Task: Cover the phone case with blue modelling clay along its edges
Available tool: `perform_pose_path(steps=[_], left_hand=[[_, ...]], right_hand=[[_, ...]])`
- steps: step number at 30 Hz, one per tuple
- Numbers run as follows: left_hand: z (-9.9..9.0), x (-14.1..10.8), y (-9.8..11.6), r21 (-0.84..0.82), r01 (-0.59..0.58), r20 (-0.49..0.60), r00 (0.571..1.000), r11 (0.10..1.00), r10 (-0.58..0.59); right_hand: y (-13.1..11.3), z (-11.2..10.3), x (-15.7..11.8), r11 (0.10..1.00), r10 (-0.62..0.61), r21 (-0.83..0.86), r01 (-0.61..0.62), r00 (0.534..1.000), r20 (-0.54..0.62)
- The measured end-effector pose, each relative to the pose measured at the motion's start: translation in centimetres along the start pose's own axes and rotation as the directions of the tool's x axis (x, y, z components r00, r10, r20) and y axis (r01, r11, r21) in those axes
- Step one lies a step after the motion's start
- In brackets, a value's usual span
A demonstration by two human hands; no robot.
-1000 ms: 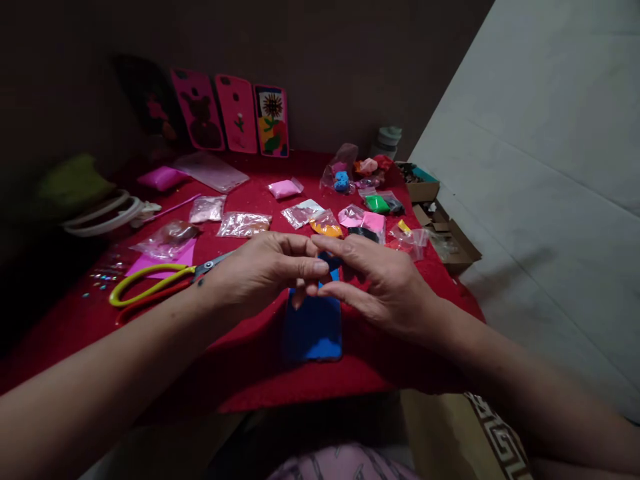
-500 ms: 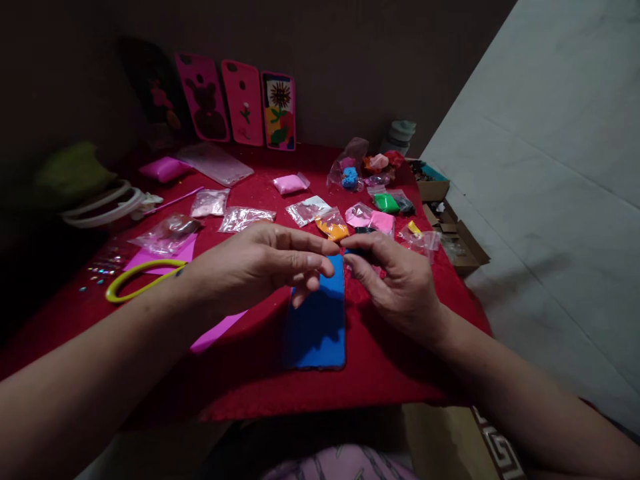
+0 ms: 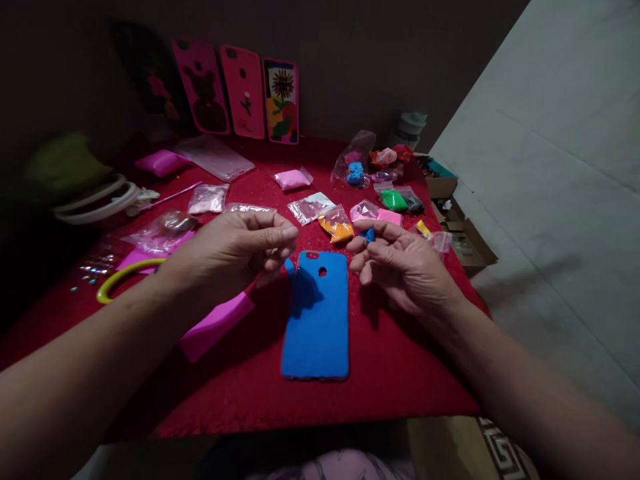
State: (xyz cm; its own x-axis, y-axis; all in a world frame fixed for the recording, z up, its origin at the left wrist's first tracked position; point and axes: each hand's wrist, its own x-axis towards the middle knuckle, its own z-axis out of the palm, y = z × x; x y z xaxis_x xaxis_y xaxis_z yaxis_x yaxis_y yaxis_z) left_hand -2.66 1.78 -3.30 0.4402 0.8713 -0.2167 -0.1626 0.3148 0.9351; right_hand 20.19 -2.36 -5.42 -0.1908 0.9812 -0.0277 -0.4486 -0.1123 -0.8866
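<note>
A blue-covered phone case (image 3: pixel 317 320) lies flat on the red cloth (image 3: pixel 400 373) in front of me. My left hand (image 3: pixel 235 250) hovers just left of its top end, fingers pinched on a small blue piece of clay (image 3: pixel 289 267). To the right of the case's top, my right hand (image 3: pixel 400 263) pinches another small blue lump (image 3: pixel 370 235) between thumb and fingers. Neither hand touches the case.
A pink sheet (image 3: pixel 215 323) lies left of the case, with yellow-handled scissors (image 3: pixel 117 280) behind my left arm. Several small bags of coloured clay (image 3: pixel 336 223) are spread across the middle. Decorated phone cases (image 3: pixel 245 90) lean on the back wall. A cardboard box (image 3: pixel 467 240) sits at the right.
My hands, together over the case's top a second ago, have drawn apart to either side, each keeping a bit of blue clay. The whole case now shows.
</note>
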Motion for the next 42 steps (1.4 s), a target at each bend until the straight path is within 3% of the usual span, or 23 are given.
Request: perform_pose_path(steps=[5, 13, 20, 42], left_hand=[[-0.2, 0.1, -0.7, 0.044, 0.026, 0.055, 0.998, 0.999, -0.028], [-0.5, 0.6, -1.2, 0.069, 0.041, -0.003, 0.999, 0.997, -0.041], [-0.2, 0.2, -1.0, 0.095, 0.032, -0.021, 0.999, 0.995, -0.030], [0.0, 0.5, -0.8, 0.061, -0.006, -0.046, 0.999, 0.998, 0.009]], right_hand=[[0.2, -0.1, -0.3, 0.996, 0.084, 0.030, -0.086, 0.995, 0.045], [0.2, 0.2, -0.2, 0.987, 0.120, 0.101, -0.126, 0.991, 0.058], [0.4, -0.2, -0.3, 0.981, 0.164, 0.102, -0.164, 0.986, 0.004], [-0.3, -0.2, 0.0, 0.996, 0.053, 0.071, -0.056, 0.998, 0.046]])
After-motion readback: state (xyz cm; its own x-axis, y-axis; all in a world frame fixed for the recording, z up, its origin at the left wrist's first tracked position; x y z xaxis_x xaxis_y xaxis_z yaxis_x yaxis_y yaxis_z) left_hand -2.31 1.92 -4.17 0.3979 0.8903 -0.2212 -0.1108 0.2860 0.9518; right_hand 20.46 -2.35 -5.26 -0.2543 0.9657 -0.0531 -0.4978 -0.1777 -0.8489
